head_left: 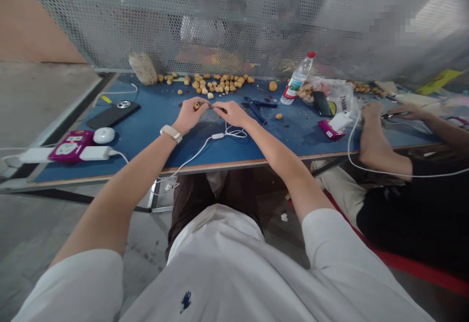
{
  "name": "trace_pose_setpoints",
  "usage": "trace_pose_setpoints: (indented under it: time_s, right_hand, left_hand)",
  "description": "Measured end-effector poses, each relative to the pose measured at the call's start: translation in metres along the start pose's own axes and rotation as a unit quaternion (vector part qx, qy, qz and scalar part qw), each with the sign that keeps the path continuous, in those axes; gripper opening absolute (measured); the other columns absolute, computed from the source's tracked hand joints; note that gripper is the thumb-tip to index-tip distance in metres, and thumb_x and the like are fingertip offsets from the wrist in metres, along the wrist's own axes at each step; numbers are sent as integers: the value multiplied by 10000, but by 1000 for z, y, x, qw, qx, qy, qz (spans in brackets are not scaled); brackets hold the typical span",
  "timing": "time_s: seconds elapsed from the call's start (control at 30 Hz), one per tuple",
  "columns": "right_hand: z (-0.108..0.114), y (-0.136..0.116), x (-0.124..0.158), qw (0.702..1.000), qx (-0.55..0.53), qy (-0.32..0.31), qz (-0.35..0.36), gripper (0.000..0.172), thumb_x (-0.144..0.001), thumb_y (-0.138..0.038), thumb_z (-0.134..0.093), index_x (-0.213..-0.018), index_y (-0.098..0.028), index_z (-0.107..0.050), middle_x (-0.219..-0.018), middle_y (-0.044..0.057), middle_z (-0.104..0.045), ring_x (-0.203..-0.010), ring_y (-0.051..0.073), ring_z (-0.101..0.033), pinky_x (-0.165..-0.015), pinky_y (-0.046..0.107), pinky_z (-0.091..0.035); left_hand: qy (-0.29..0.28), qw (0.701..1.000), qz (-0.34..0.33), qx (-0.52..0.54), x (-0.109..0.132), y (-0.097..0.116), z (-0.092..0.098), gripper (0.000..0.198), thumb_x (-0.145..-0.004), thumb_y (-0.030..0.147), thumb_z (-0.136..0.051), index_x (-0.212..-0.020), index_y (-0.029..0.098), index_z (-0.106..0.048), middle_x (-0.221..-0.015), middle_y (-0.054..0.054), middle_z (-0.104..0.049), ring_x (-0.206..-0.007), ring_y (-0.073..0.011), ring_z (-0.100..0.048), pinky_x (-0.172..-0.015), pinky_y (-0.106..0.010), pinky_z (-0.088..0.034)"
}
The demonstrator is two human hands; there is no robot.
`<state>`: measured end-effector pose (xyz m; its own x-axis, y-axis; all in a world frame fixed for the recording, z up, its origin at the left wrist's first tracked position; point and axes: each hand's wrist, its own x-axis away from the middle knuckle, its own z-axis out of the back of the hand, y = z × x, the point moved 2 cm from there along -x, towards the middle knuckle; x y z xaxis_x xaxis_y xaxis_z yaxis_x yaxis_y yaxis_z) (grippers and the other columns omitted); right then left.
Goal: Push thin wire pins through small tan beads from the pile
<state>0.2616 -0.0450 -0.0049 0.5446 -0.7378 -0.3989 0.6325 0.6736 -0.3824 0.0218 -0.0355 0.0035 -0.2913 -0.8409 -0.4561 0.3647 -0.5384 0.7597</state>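
Observation:
My left hand (pixel 191 113) is closed, with a small round tan-brown fruit that looks like a longan (pixel 197 106) showing between its fingers. My right hand (pixel 231 113) pinches a slim dark tool (pixel 222 110), its kind too small to tell. The fingertips of both hands meet above the blue tabletop (pixel 198 148), around a small dark bit I cannot make out. Just beyond them lies a loose pile of similar tan fruits (pixel 222 85), a few paler. Dark blue pliers (pixel 258 107) rest right of my right hand, near a single fruit (pixel 279 116).
A water bottle (pixel 295 80) stands by a plastic bag (pixel 340 92). Left are a clear container (pixel 142 68), a phone (pixel 113 114) and a purple power strip (pixel 71 146). A white cable (pixel 194 153) crosses the front edge. A co-worker's hands (pixel 372 110) work at right.

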Motion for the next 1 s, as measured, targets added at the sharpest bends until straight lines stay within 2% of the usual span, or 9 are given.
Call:
trace_pose_setpoints:
  time_s: [0.07, 0.13, 0.23, 0.33, 0.6, 0.8, 1.0]
  right_hand:
    - [1, -1, 0, 1000, -1, -3, 4, 572, -1362, -485, -429, -1534, -173, -877, -1037, 108, -887, -881, 284, -740, -893, 379, -512]
    - [1, -1, 1, 1000, -5, -2, 8, 576, -1359, -494, -435, -1512, -172, -887, -1034, 112, -888, -883, 286, -742, -896, 382, -514]
    - [0, 2, 1, 1000, -13, -3, 8, 586, -1356, -516, -449, -1495, -166, -898, -1046, 123, -895, -890, 293, -752, -894, 390, -518]
    - [-1, 5, 2, 1000, -22, -1, 11, 572, -1345, -506, -477, -1489, -161, -910, -1046, 125, -896, -907, 295, -760, -900, 389, -516]
    - [-3, 8, 2, 1000, -15, -16, 14, 638, -1361, -555, -448, -1514, -146, -913, -1030, 119, -889, -853, 280, -722, -880, 383, -491]
    - [0, 4, 2, 1000, 0, -12, 2, 596, -1338, -513, -483, -1488, -140, -922, -1072, 139, -897, -968, 306, -759, -957, 395, -510]
    - [2, -2, 2, 1000, -1, -14, -16, 616, -1325, -511, -471, -1511, -152, -935, -1085, 138, -913, -957, 313, -759, -925, 398, -516]
  left_hand:
    - [20, 999, 27, 9, 0, 2, 1, 97, -1074, 326, -827, -1064, 229, -825, -858, -27, -750, -929, -239, -724, -945, -369, -663]
    - [28, 999, 37, 6, 1, 4, 0, 50, -1059, 267, -821, -1033, 224, -821, -891, -39, -787, -940, -239, -751, -992, -387, -678]
    - [20, 1000, 14, -16, 2, 4, -1, 30, -1046, 237, -827, -1027, 214, -835, -1022, -75, -877, -1031, -259, -800, -1124, -442, -687]
    - [16, 1000, -1, -26, 2, 0, -1, 44, -1055, 247, -821, -1058, 221, -856, -1065, -84, -907, -1067, -274, -814, -1133, -455, -693]
    - [5, 999, -16, -40, 2, -7, -2, 117, -1057, 266, -779, -1090, 227, -885, -1132, -104, -922, -1124, -310, -834, -1188, -509, -696]
    - [0, 999, -10, -36, 1, -8, -1, 98, -1052, 286, -801, -1083, 239, -881, -1169, -106, -922, -1176, -326, -832, -1216, -513, -683]
    - [-1, 1000, 8, -23, 2, -2, 0, 46, -1034, 289, -847, -1038, 244, -854, -1118, -92, -883, -1144, -316, -800, -1200, -499, -663]
